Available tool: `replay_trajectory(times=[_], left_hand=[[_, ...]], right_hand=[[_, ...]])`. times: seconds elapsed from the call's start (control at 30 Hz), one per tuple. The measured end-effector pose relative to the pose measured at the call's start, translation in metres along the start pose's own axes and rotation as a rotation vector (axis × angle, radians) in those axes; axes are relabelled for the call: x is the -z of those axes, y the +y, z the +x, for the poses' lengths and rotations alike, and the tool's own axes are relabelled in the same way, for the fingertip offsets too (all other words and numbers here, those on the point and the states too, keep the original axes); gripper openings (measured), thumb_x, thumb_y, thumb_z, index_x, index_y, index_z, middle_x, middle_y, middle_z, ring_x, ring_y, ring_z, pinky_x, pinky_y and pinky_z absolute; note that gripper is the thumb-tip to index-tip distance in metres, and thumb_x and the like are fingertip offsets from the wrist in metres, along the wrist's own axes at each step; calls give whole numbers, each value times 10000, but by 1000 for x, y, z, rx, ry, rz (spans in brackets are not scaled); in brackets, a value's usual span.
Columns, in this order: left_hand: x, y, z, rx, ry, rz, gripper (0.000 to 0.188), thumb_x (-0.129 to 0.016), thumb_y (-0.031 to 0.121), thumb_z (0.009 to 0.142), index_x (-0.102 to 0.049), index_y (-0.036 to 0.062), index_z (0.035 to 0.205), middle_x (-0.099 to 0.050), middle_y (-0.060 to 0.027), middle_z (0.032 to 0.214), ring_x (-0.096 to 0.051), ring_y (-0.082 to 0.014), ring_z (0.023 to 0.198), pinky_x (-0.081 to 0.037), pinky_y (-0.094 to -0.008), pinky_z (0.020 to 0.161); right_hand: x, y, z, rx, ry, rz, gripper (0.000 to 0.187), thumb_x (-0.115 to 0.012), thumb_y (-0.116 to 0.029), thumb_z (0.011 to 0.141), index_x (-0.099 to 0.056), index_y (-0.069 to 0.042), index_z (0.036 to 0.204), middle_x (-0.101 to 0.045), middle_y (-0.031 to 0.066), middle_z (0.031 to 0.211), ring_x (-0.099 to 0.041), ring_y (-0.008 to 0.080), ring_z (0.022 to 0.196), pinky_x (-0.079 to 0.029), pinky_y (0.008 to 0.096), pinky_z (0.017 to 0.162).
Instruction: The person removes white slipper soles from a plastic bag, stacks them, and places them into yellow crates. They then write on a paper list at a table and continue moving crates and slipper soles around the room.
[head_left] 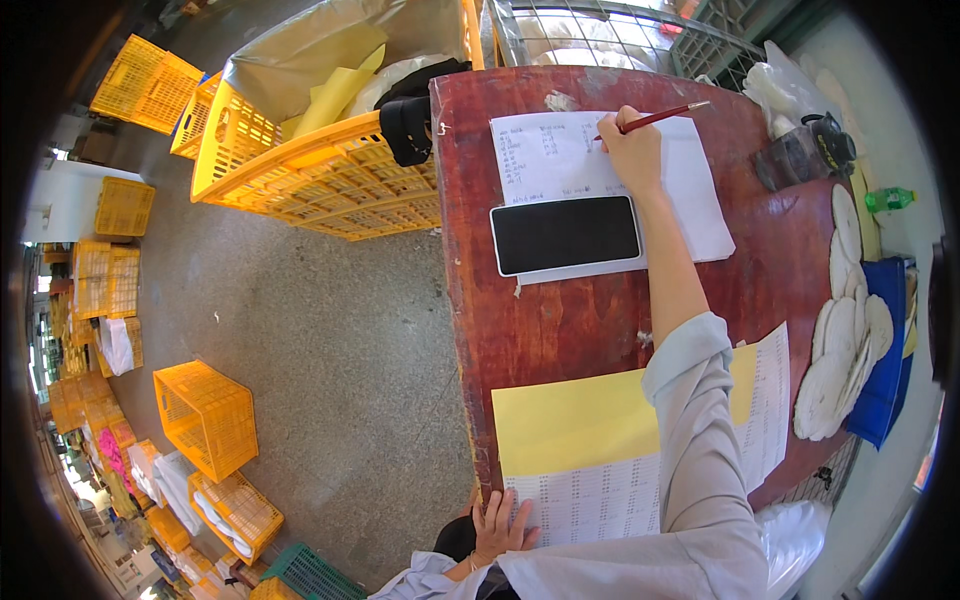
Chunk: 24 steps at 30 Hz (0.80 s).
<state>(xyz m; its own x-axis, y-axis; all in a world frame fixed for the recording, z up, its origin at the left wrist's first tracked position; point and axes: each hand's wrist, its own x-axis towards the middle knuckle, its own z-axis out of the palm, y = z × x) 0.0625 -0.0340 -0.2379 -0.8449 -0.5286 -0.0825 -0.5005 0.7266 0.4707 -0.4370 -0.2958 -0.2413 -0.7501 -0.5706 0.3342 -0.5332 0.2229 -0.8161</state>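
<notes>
My right hand (632,150) pinches a dark red pen (662,117), its tip on a white sheet of paper (690,190) with handwritten columns. Below that hand, a smartphone (566,236) with a dark screen and white edge lies across the paper stack. My left hand (502,526) rests with fingers apart at the near left edge of the reddish-brown table (570,330). Its fingertips touch the corner of a printed list (600,500) filled with rows of small print. Partly over that list lies a yellow sheet (570,420), crossed by my right sleeve.
A large yellow crate (330,180) with a lining and a dark cloth stands against the table's far left. Along the right side are a dark jar (800,155), stacked pale round pads (845,350) and a blue folder (885,370). More yellow crates (205,420) stand on the floor.
</notes>
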Motion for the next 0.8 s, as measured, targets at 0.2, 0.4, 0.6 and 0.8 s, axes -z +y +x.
replay_trajectory(times=[0.2, 0.4, 0.6, 0.8], left_hand=[[-2, 0, 0, -7, 7, 7, 593, -591, 404, 750, -425, 83, 1220, -319, -218, 1318, -265, -381, 1243, -249, -598, 914], [-3, -1, -5, 10, -13, -15, 605, -615, 393, 731, -428, 85, 1217, -317, -213, 1321, -261, -383, 1242, -234, -598, 921], [8, 5, 11, 40, 71, -18, 518, -559, 393, 764, -504, 94, 1183, -419, -175, 1259, -359, -340, 1198, -297, -571, 900], [103, 10, 78, 162, 158, -515, 435, -643, 128, 681, -541, 27, 1092, -494, -156, 1190, -442, -343, 1117, -341, -438, 935]], right_hand=[[2, -1, 2, 0, -27, -62, 271, -546, -187, 778, -455, -22, 584, -533, 103, 487, -545, 226, 468, -417, 351, 498], [-3, 12, 4, 87, 44, -125, 281, -526, -170, 795, -426, -27, 575, -488, 76, 481, -492, 134, 467, -378, 306, 467], [24, -14, -12, 46, -68, -24, 275, -521, -160, 804, -421, -30, 584, -466, 59, 481, -455, 131, 445, -346, 309, 435], [167, -64, -200, -350, 113, 419, 300, -468, -155, 886, -413, -77, 602, -420, -12, 529, -382, 62, 470, -289, 216, 433]])
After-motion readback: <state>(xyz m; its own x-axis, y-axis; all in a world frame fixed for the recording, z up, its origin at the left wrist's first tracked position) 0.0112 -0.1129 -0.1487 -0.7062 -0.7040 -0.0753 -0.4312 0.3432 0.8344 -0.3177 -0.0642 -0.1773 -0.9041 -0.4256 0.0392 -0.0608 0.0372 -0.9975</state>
